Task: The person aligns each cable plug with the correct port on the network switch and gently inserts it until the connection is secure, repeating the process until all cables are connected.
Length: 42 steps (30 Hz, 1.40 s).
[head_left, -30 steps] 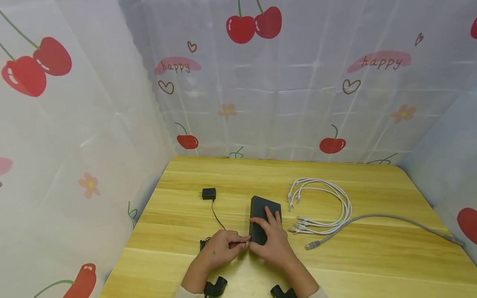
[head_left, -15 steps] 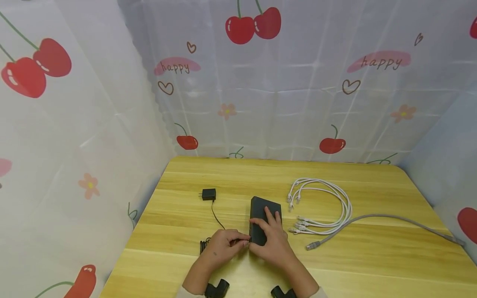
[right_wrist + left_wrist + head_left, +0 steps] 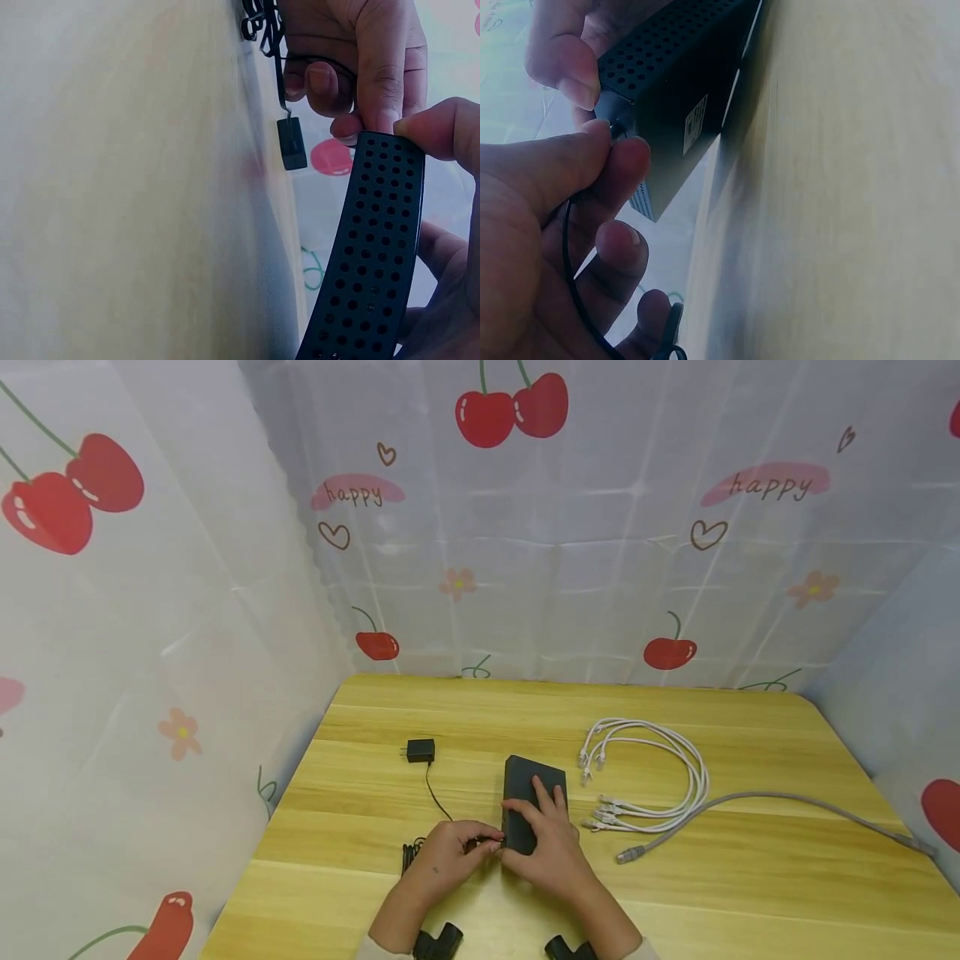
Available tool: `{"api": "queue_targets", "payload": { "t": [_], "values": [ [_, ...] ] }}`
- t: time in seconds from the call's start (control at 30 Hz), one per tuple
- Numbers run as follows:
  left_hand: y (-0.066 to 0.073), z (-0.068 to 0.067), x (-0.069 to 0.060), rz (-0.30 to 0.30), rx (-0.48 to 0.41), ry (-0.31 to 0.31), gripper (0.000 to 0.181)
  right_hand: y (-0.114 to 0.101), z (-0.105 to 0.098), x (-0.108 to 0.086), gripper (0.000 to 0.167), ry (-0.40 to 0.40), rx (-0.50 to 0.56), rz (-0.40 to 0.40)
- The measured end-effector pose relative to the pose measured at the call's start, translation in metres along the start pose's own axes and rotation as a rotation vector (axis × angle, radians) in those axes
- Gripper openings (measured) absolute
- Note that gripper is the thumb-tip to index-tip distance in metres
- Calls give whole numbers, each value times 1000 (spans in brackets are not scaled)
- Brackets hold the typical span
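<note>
A dark box [image 3: 522,827] with a perforated side [image 3: 375,240] lies on the table under the right hand [image 3: 553,852], whose spread fingers grip it, the thumb at its near corner. At that corner the left hand [image 3: 448,858] pinches the end of a thin black cable [image 3: 568,255] between thumb and forefinger, against the box's port side; the plug itself is mostly hidden by the fingertips. The cable runs to a black power adapter [image 3: 421,750] lying farther back, seen also in the right wrist view [image 3: 292,142].
Looped white cables [image 3: 701,777] lie right of the box, with a grey cable [image 3: 780,795] stretching toward the table's right edge. A bundled part of the black cable [image 3: 410,853] sits beside the left hand. Patterned curtains [image 3: 555,568] stand behind and beside the table [image 3: 337,810].
The left fingertips and the cable end have moved slightly closer to the box; a small light-coloured bit seen between the fingers and the box is now hidden. The right hand and box stay in place.
</note>
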<state>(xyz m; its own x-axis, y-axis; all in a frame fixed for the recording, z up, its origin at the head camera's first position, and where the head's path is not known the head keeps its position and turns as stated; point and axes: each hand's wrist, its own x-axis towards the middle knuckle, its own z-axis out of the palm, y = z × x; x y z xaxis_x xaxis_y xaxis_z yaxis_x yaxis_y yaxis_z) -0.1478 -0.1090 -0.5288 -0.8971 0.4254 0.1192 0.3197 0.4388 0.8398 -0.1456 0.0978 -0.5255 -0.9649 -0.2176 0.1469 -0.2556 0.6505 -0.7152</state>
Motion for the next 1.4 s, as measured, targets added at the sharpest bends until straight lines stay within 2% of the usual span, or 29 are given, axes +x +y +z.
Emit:
{"api": "queue_targets", "payload": {
  "t": [0.27, 0.57, 0.73, 0.9, 1.03, 1.2, 1.4],
  "values": [
    [-1, 3, 2, 2, 11, 23, 16, 0, 0, 0, 56, -6, -5, 6],
    [2, 5, 2, -41, 4, 12, 15, 0, 0, -1, 56, -9, -27, -1],
    [1, 1, -1, -3, -2, -6, 16, 0, 1, -1, 55, -10, -30, 3],
    [0, 0, -1, 44, -5, 6, 21, 0, 2, -1, 55, -9, -27, 7],
    [0, 0, 0, 31, 2, 19, 19, 0, 2, -1, 54, -6, -31, 5],
    [2, 1, 1, 18, 44, 60, 15, -1, 1, -1, 54, -10, -28, 7],
    [4, 2, 2, 103, 148, 139, 15, -1, 0, 0, 54, -6, -45, 3]
  ]
}}
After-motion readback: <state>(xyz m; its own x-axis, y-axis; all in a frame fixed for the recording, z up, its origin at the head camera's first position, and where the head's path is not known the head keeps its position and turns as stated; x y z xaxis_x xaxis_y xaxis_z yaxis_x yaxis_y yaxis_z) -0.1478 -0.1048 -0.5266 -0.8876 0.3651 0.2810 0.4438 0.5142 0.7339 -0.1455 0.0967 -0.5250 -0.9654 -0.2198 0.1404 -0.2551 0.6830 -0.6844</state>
